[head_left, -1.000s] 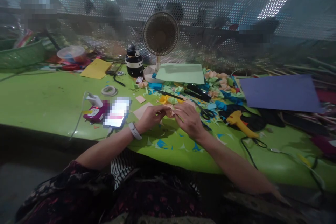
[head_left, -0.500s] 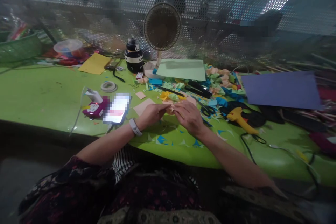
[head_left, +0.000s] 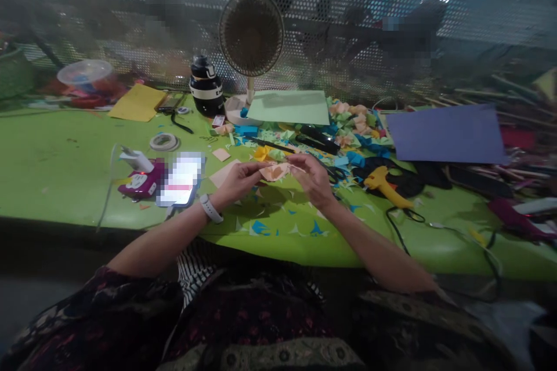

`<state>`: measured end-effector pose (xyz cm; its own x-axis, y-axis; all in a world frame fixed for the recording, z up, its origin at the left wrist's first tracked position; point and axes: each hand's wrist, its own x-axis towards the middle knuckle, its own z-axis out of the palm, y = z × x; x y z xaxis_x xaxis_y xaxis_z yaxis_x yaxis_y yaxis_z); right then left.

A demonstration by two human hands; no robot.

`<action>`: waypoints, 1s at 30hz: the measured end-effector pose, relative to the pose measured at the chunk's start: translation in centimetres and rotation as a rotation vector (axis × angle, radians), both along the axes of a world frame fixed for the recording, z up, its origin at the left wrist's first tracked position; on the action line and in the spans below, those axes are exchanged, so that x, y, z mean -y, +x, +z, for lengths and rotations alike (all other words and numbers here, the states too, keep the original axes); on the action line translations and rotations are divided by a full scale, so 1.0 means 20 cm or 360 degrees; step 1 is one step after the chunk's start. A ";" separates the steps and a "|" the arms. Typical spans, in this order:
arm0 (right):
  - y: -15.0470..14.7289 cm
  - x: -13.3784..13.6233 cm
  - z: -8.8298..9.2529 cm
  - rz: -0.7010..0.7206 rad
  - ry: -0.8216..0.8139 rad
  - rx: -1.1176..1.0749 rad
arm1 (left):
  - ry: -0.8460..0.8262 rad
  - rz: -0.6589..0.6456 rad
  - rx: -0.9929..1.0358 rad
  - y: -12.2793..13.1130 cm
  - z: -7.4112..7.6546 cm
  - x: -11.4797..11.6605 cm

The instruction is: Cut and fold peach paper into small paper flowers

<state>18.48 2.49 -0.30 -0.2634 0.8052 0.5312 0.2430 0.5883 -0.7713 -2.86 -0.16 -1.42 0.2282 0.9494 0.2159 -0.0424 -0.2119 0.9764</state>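
Between my two hands is a piece of peach paper (head_left: 275,172), opened out and curved like a petal shape. My left hand (head_left: 239,178) pinches its left edge between thumb and fingers. At the right edge, the fingers of my right hand (head_left: 314,179) close on the same paper. Just behind it on the table lie yellow paper pieces (head_left: 261,153). A flat peach sheet (head_left: 223,174) lies partly under my left hand. The black scissors (head_left: 336,174) rest beside my right hand, partly hidden by it. Blue paper scraps (head_left: 260,227) are scattered in front.
A phone (head_left: 180,179) and a purple power strip (head_left: 141,179) lie to the left, near a tape roll (head_left: 164,142). Behind stand a black bottle (head_left: 206,90) and a fan (head_left: 251,33). A stapler (head_left: 318,139), a yellow glue gun (head_left: 385,185) and a purple sheet (head_left: 446,133) lie to the right.
My hands have moved apart, and the peach paper between them now shows spread wider. The whole scene has shifted slightly left and up in view.
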 end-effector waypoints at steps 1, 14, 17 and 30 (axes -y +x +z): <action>0.00 0.00 0.00 0.0003 -0.0008 0.0001 | 0.0006 0.0002 0.0002 0.00 0.00 0.00; -0.01 0.00 -0.01 0.0017 0.0012 0.0014 | 0.0091 0.0007 -0.0073 -0.01 -0.01 0.00; 0.00 0.01 0.00 0.0022 0.0024 0.0061 | 0.0187 0.0017 -0.0190 -0.01 -0.01 0.00; 0.02 -0.03 -0.05 0.0076 0.0628 0.0702 | 0.1088 0.0273 -0.0943 -0.03 -0.04 -0.01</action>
